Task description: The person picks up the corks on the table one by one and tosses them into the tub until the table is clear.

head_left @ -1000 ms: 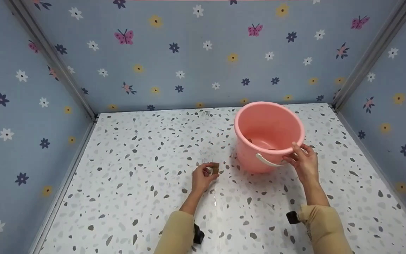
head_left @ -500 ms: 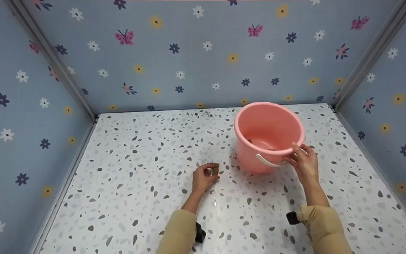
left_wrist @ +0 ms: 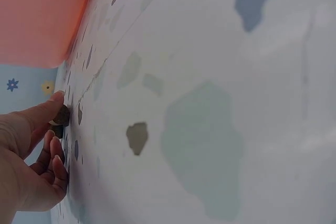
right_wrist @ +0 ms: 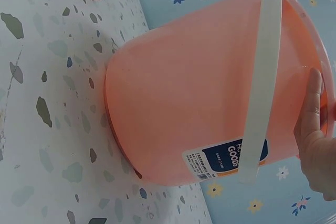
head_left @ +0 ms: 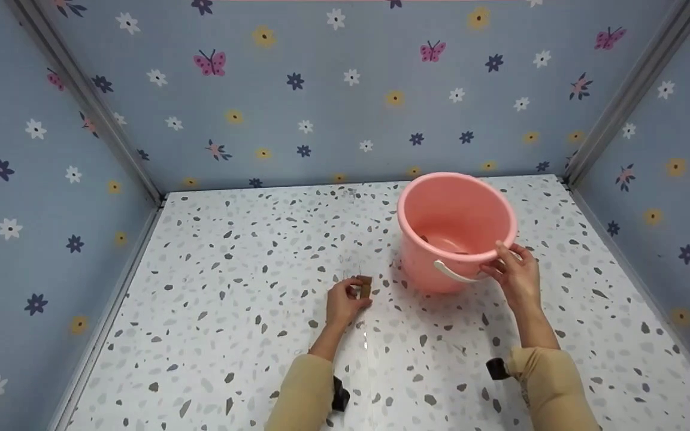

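Note:
On the speckled tabletop, left of a pink bucket [head_left: 456, 215], my left hand [head_left: 343, 302] pinches a brown cork [head_left: 366, 291] between thumb and fingers. A second cork piece [head_left: 365, 279] lies across its far end, by the index fingertip. In the left wrist view the thumb rests over a cork [left_wrist: 62, 115], close to the surface; the fingers partly hide a darker piece below. My right hand [head_left: 516, 272] grips the bucket's near right rim. The bucket stands slightly tilted toward me, its white handle [head_left: 453, 273] hanging down the front. Small brown bits [head_left: 424, 238] show inside.
Blue flowered panels [head_left: 321, 108] wall in the back and both sides of the white speckled table [head_left: 231, 335]. A seam runs down the middle of the tabletop. A label [right_wrist: 226, 158] is on the bucket's side.
The brown cork in my left hand has turned slightly, so the two pieces now show as separate shapes. The left forearm shifted a little right; the right hand and bucket stay put.

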### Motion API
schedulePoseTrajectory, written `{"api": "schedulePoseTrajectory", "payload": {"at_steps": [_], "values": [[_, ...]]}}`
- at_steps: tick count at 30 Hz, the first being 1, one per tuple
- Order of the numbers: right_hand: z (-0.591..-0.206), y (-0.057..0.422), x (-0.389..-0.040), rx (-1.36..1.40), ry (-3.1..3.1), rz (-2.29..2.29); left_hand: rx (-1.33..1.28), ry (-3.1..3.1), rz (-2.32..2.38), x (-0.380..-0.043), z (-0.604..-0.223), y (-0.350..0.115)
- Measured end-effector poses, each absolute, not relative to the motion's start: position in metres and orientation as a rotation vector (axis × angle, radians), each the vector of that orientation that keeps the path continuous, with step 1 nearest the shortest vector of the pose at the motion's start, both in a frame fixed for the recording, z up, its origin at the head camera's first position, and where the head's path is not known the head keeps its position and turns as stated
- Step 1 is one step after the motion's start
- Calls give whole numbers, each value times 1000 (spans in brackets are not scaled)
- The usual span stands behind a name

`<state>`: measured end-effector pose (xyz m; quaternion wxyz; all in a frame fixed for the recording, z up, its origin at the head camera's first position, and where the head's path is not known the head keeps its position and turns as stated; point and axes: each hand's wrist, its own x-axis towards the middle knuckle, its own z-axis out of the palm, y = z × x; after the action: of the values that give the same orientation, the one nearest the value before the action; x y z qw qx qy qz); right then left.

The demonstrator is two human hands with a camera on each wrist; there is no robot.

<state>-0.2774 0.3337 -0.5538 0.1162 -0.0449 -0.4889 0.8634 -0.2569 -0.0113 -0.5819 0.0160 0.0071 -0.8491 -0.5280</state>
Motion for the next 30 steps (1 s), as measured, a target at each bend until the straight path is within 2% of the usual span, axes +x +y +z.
{"api": "schedulePoseTrajectory", "payload": {"at_steps": [3,6,11,14,16,18,21,23,30], "values": [[-603,361,-305,-97,-1429,2482,24,-2637,-1640,-257,-581,-11],[-617,367,-313,-118,-1442,2441,35,-2643,-1638,-257,-581,-11],[-602,361,-306,-142,-1458,2464,26,-2636,-1643,-258,-578,-11],[-559,340,-280,-147,-1423,2571,10,-2623,-1653,-258,-576,-11],[-551,337,-275,-193,-1425,2578,2,-2616,-1662,-258,-573,-11],[-556,339,-278,-210,-1471,2550,-5,-2610,-1668,-258,-570,-11],[-595,358,-302,-222,-1545,2434,-43,-2599,-1660,-259,-564,-9],[-607,362,-309,-218,-1539,2409,-75,-2580,-1665,-259,-559,-8],[-617,365,-315,-178,-1462,2418,-226,-2437,-1732,-261,-547,-5]]}}
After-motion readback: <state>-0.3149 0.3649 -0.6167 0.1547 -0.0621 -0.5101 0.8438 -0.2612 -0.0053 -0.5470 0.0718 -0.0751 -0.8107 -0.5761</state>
